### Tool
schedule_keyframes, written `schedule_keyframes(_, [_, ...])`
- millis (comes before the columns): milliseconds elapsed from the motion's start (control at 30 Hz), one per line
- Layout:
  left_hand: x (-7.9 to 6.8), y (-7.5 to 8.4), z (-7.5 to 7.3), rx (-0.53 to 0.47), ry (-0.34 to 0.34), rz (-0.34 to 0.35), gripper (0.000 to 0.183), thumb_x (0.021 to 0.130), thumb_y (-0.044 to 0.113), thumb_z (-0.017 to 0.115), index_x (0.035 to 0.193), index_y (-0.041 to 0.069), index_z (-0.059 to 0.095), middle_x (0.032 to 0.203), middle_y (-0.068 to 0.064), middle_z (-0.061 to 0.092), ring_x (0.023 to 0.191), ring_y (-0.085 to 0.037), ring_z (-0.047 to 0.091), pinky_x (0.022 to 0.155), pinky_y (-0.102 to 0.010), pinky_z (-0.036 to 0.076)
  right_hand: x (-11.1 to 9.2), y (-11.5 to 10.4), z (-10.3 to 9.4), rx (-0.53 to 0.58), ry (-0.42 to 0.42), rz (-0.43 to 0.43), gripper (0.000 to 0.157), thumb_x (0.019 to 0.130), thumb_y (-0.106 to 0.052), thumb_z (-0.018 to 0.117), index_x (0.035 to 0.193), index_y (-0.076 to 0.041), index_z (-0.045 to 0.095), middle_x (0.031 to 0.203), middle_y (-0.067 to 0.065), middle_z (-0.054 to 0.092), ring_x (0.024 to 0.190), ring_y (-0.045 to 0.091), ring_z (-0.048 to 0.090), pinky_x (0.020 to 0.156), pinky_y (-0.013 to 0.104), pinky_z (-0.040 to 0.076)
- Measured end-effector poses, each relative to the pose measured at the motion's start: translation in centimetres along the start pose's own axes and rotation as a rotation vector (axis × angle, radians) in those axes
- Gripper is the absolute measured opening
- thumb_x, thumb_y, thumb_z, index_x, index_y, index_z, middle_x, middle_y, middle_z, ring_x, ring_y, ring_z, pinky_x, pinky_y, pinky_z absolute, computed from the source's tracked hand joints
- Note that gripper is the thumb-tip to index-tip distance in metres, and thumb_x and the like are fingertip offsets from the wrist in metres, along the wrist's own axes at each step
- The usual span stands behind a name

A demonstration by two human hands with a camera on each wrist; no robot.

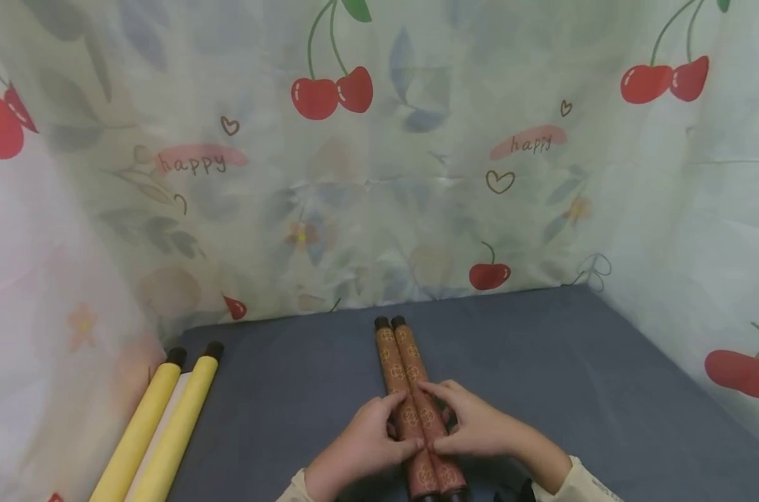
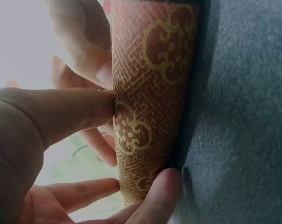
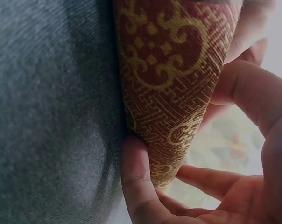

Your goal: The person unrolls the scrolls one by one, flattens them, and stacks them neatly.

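A hanging scroll rolled up from both ends lies on the dark cloth. Its two reddish-brown rolls with gold medallions, the left roll (image 1: 392,362) and the right roll (image 1: 412,355), lie side by side and have black end knobs. My left hand (image 1: 369,436) holds the left roll near its lower half, thumb on the near part and fingers farther up along its outer side. Mirroring it, my right hand (image 1: 482,422) holds the right roll. In the left wrist view, fingertips (image 2: 166,189) reach the roll's lower side against the cloth; the right wrist view shows the same for the other hand.
At the left edge lies a yellow scroll (image 1: 187,418) with black knobs, partly rolled from both sides with a pale strip between. Dark grey cloth (image 1: 279,390) covers the table. Cherry-printed curtains (image 1: 385,174) enclose the back and both sides.
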State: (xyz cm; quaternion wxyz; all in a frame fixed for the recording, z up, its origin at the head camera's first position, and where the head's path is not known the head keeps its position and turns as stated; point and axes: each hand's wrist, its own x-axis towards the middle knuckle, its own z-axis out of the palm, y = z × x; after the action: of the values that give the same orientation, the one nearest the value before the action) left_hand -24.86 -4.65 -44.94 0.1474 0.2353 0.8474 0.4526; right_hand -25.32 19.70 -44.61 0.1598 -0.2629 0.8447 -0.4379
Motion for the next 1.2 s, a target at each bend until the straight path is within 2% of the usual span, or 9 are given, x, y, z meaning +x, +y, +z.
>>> schedule_keyframes(233, [0.0,0.1,0.1,-0.097,0.019,-0.023,0.079,0.088,0.02,0.085,0.154,-0.003,0.049,0.119,-0.016,0.069,0.079,-0.014,0.069,0.064,-0.028,0.059,-0.2,-0.3,-0.2,0.022,-0.003,0.001,0.091,0.087,-0.017,0.079,0.164,0.0,0.033,0.14,0.024,0.047,0.095,0.019,0.064,0.077,0.025,0.058])
schedule_keyframes(533, [0.4,-0.6,0.7,-0.147,0.03,-0.001,0.076,0.091,0.021,0.084,0.157,0.004,0.049,0.15,-0.022,0.056,0.099,-0.02,0.072,0.081,-0.033,0.064,-0.3,-0.3,-0.7,-0.016,0.05,0.025,0.092,0.085,-0.019,0.082,0.164,-0.002,0.036,0.135,0.022,0.051,0.094,0.02,0.066,0.072,0.028,0.058])
schedule_keyframes(667, [0.2,-0.6,0.9,-0.139,0.038,-0.001,0.076,0.092,0.021,0.083,0.157,0.005,0.049,0.136,-0.022,0.057,0.101,-0.022,0.07,0.082,-0.033,0.064,-0.4,-0.3,-0.8,-0.016,0.041,0.044,0.091,0.086,-0.02,0.082,0.164,-0.004,0.037,0.136,0.021,0.052,0.094,0.02,0.066,0.072,0.029,0.056])
schedule_keyframes(767, [0.1,-0.5,1.0,-0.071,0.053,-0.006,0.076,0.092,0.025,0.083,0.157,0.005,0.05,0.122,-0.015,0.055,0.097,-0.019,0.064,0.078,-0.03,0.061,-0.3,-0.4,-0.9,-0.018,0.025,0.057,0.091,0.087,-0.021,0.081,0.164,-0.005,0.036,0.139,0.022,0.051,0.096,0.021,0.066,0.072,0.029,0.056])
schedule_keyframes(833, [0.0,-0.3,1.0,-0.004,0.066,-0.01,0.075,0.092,0.03,0.083,0.155,0.006,0.052,0.121,-0.013,0.052,0.099,-0.02,0.059,0.078,-0.032,0.057,-0.3,-0.3,-1.0,-0.042,0.024,0.056,0.089,0.087,-0.023,0.081,0.163,-0.005,0.038,0.143,0.023,0.049,0.101,0.023,0.065,0.074,0.032,0.057])
schedule_keyframes(933, [0.1,0.0,0.8,0.089,0.07,0.005,0.073,0.091,0.035,0.082,0.152,0.006,0.055,0.139,-0.017,0.051,0.117,-0.029,0.058,0.087,-0.044,0.058,-0.4,-0.2,-1.0,-0.095,0.034,0.04,0.08,0.088,-0.025,0.081,0.159,-0.008,0.047,0.154,0.023,0.043,0.124,0.037,0.061,0.09,0.047,0.059])
schedule_keyframes(1033, [0.1,0.4,0.6,0.169,0.049,0.047,0.07,0.093,0.037,0.079,0.152,0.006,0.056,0.16,-0.02,0.043,0.136,-0.043,0.051,0.1,-0.061,0.053,-0.5,-0.3,-1.1,-0.171,0.04,0.01,0.063,0.088,-0.024,0.079,0.148,-0.016,0.062,0.165,0.02,0.037,0.145,0.049,0.043,0.101,0.068,0.049])
schedule_keyframes(1100, [0.2,0.7,0.5,0.215,0.032,0.084,0.068,0.094,0.035,0.078,0.152,0.006,0.057,0.166,-0.02,0.04,0.14,-0.046,0.046,0.103,-0.064,0.051,-0.6,-0.4,-1.2,-0.224,0.034,-0.001,0.051,0.088,-0.023,0.078,0.138,-0.023,0.07,0.168,0.017,0.037,0.148,0.05,0.038,0.102,0.071,0.045])
schedule_keyframes(1200, [0.1,1.0,0.2,0.27,0.017,0.116,0.063,0.093,0.031,0.077,0.149,0.008,0.061,0.167,-0.017,0.042,0.136,-0.04,0.046,0.103,-0.061,0.05,-0.8,-0.7,-1.4,-0.279,0.024,-0.011,0.042,0.089,-0.021,0.076,0.13,-0.028,0.074,0.168,0.012,0.04,0.144,0.045,0.041,0.097,0.065,0.047])
